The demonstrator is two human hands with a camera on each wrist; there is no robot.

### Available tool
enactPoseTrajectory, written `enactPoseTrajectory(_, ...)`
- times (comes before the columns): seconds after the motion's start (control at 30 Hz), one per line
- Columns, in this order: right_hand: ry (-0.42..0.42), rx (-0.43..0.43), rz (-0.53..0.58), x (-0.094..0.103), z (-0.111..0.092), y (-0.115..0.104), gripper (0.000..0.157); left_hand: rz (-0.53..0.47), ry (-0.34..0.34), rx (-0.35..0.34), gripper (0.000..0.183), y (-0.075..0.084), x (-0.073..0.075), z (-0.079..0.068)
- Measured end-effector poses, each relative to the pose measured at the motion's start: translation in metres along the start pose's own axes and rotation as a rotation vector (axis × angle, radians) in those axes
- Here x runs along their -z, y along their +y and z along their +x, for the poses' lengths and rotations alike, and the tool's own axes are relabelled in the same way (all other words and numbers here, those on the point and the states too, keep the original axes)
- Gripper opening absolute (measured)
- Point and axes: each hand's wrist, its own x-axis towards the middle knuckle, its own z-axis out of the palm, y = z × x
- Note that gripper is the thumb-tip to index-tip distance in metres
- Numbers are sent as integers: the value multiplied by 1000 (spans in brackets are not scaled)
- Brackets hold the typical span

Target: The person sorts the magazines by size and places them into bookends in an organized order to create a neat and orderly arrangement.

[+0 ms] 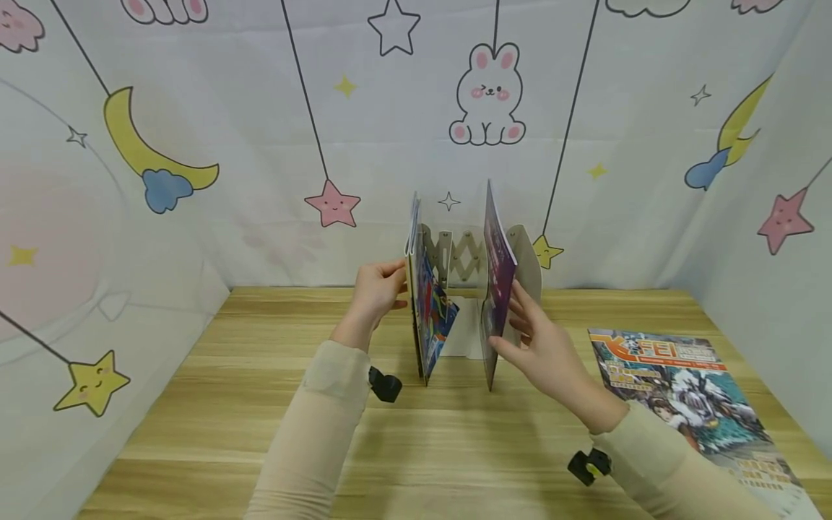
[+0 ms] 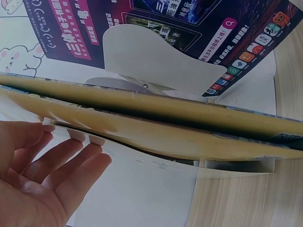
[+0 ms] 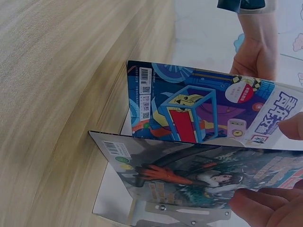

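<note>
An expandable metal bookend (image 1: 464, 253) stands on the wooden table. On its left side, magazines with a bright blue cartoon cover (image 1: 430, 318) stand upright, one leaning out at the bottom. My left hand (image 1: 379, 292) is at their outer left side; in the left wrist view its fingers (image 2: 78, 165) rest along the white end plate (image 2: 142, 189). Toward the right, a magazine (image 1: 499, 267) with a purple back stands upright. My right hand (image 1: 539, 343) pinches it, thumb on the purple side and fingers on the illustrated front cover (image 3: 203, 175).
Another magazine (image 1: 689, 397) with an orange title lies flat on the table at the right, partly under the right forearm. A white curtain (image 1: 260, 180) printed with stars, moons and rabbits hangs behind and along both sides of the table (image 1: 214, 390).
</note>
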Motion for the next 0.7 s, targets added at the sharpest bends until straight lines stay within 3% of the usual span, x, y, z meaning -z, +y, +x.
enactPoseTrajectory(0.2, -18, 12, -93, 4, -3, -3, 82, 9, -1, -2, 36, 0, 1, -1)
enactPoseTrajectory(0.5, -26, 91, -371, 13, -11, -5, 79, 11, -4, 10, 37, 2, 1, 0)
enactPoseTrajectory(0.7, -57, 106, -494, 20, -19, -6, 75, 0, -3, 7, 37, 2, 0, 0)
